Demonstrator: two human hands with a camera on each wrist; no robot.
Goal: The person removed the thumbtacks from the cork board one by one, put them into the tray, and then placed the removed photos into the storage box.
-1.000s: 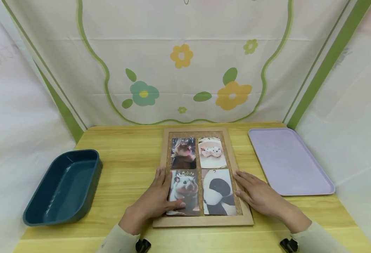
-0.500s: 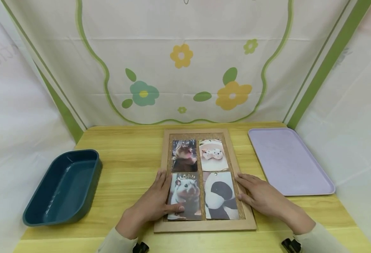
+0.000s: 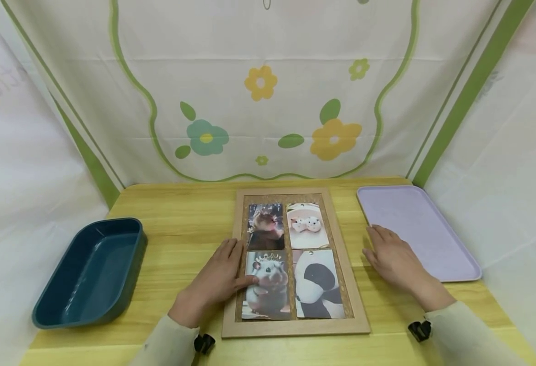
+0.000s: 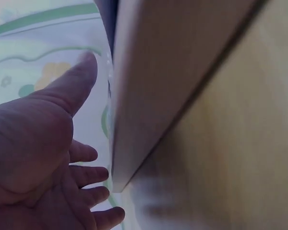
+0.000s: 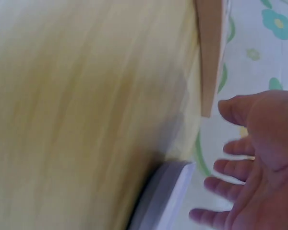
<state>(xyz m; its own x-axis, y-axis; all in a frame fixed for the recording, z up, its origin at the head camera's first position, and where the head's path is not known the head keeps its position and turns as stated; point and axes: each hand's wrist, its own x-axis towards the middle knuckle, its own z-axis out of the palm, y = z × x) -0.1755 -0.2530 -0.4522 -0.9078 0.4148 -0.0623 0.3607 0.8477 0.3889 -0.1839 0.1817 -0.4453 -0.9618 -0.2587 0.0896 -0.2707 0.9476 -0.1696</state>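
A wood-framed cork board (image 3: 295,328) lies on the table with several photo cards on it. At upper left is a dark hamster card (image 3: 265,226), at upper right a card with two white hamsters (image 3: 308,225). Below them are a crowned-hamster card (image 3: 268,290) and a black-and-white plush card (image 3: 319,284); small pins show near some top edges. My left hand (image 3: 217,274) is at the board's left side, fingers extended, thumb reaching over the crowned-hamster card. My right hand (image 3: 396,262), fingers extended and holding nothing, is off the board, beside the tray's near left edge.
A lilac tray (image 3: 414,223) lies on the right of the table. On the left stands a deep teal basin (image 3: 130,264). A floral curtain (image 3: 231,86) hangs behind the wooden table (image 3: 181,203), and white cloth walls flank it.
My right hand has left the board's right edge and moved right toward the lilac tray. Earlier the board slid slightly toward me. The left hand shifted slightly up and left.
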